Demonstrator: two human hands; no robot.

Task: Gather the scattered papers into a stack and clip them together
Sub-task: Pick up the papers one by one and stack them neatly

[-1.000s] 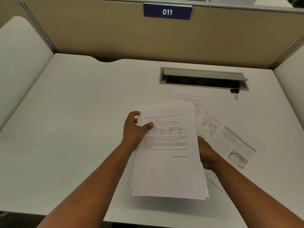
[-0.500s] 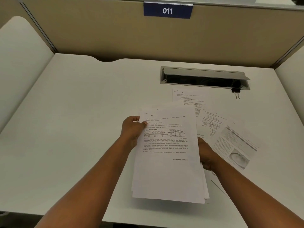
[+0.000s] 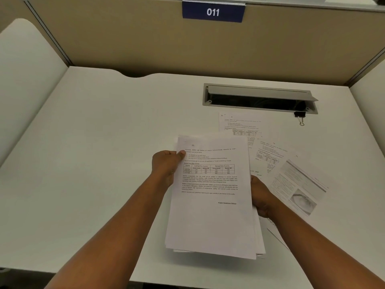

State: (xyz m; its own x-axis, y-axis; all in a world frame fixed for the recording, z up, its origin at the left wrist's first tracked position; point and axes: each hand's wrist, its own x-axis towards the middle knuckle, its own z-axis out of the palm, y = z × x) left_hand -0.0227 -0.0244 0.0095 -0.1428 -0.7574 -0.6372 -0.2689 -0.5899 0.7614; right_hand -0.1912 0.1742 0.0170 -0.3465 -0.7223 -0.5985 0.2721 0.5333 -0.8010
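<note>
The left hand [image 3: 166, 165] grips the stack of papers [image 3: 212, 197] at its left edge, thumb laid on the top sheet; a second ago that thumb reached well in over the printed lines, and it has since slid out to the margin. The right hand [image 3: 259, 197] holds the right edge from below, fingers hidden under the sheets, much as it did before. The stack is held above the desk [image 3: 93, 163] at about the centre of the view, its lower edges fanned and uneven, so it likely needs squaring. From the stack, loose sheets [image 3: 239, 126] lie flat toward 1 o'clock, with more loose pages [image 3: 298, 184] toward 3 o'clock, so the gathering seems only partly done. Farther toward 1 o'clock, the binder clip [image 3: 300, 116] sits untouched at the near right corner of the cable tray [image 3: 260, 97]. The number sign [image 3: 213, 11] hangs at 12 o'clock.
</note>
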